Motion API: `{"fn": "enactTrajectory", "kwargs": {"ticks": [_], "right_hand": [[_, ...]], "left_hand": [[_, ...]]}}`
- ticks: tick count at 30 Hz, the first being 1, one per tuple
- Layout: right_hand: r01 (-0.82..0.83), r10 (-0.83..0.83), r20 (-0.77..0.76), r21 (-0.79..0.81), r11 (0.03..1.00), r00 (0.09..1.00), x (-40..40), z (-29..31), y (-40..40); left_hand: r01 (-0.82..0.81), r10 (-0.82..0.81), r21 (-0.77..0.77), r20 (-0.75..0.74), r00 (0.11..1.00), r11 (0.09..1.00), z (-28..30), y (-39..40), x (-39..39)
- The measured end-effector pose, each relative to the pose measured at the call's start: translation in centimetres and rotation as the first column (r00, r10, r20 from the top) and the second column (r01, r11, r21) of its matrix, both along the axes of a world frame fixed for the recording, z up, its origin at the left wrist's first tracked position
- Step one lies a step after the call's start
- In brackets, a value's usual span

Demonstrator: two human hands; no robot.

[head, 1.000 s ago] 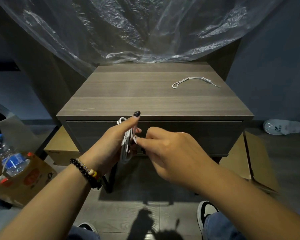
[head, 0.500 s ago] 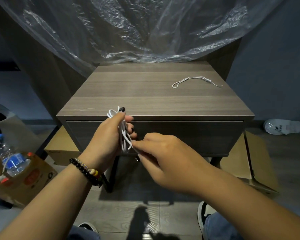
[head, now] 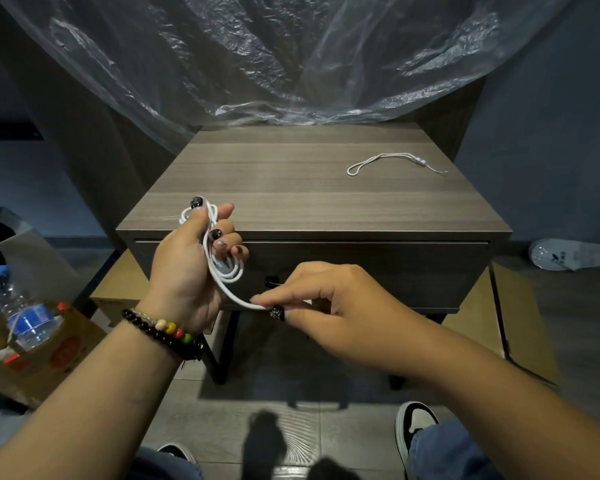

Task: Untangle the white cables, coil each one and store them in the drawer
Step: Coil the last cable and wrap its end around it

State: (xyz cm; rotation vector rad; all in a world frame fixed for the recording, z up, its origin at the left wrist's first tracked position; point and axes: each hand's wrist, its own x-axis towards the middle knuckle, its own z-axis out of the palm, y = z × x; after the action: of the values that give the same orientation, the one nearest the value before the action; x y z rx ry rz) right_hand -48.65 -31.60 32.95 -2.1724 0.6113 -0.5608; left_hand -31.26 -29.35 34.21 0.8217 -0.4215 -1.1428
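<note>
My left hand [head: 184,265] grips a coiled white cable [head: 226,270] in front of the nightstand's closed drawer [head: 395,268], its loops sticking out above and below the fist. My right hand [head: 329,306] pinches the free end of that cable, pulled out low and to the right of the coil. A second thin white cord [head: 392,162] with small beads lies loose on the far right of the nightstand top [head: 291,188].
Clear plastic sheeting [head: 274,57] hangs behind the nightstand. A water bottle [head: 21,313] sits in a cardboard box at the left. Flat cardboard [head: 520,313] leans at the right, with a white slipper [head: 568,254] beyond. My shoes [head: 416,431] stand on the tiled floor below.
My left hand rose and turned, showing the coil. My right hand moved down and right, drawing the cable's end out from the bundle.
</note>
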Motion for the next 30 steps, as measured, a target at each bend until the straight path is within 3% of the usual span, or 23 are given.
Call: {"fn": "enactTrajectory", "kwargs": {"ticks": [3,8,13,19,24,30], "right_hand": [[0.028,-0.028,0.010,0.036,0.999,1.000,-0.1,0.2,-0.5],[0.195,-0.206,0.104,0.102,0.975,0.973,-0.5,0.3,-1.3],[0.333,-0.328,0.164,0.002,0.943,0.930,-0.7,0.3,-1.5],[0.304,-0.274,0.232,-0.102,0.947,0.933,-0.7,0.6,-1.0],[0.292,-0.240,0.233,-0.225,0.929,0.942,-0.8,0.6,-1.1],[0.262,-0.213,0.203,-0.256,0.930,0.956,-0.7,0.3,-1.2]], "left_hand": [[0.071,-0.071,0.026,0.012,0.997,0.997,0.0,0.1,0.1],[0.069,-0.087,0.089,0.231,0.969,0.994,-0.1,0.5,-1.2],[0.108,-0.156,0.154,0.344,0.926,0.982,-0.3,0.7,-1.5],[0.172,-0.286,0.268,0.477,0.831,0.948,-0.9,0.7,-1.7],[0.276,-0.403,0.322,0.453,0.795,0.906,-0.9,0.9,-1.8],[0.331,-0.513,0.421,0.459,0.726,0.845,-0.8,1.4,-2.4]]}}
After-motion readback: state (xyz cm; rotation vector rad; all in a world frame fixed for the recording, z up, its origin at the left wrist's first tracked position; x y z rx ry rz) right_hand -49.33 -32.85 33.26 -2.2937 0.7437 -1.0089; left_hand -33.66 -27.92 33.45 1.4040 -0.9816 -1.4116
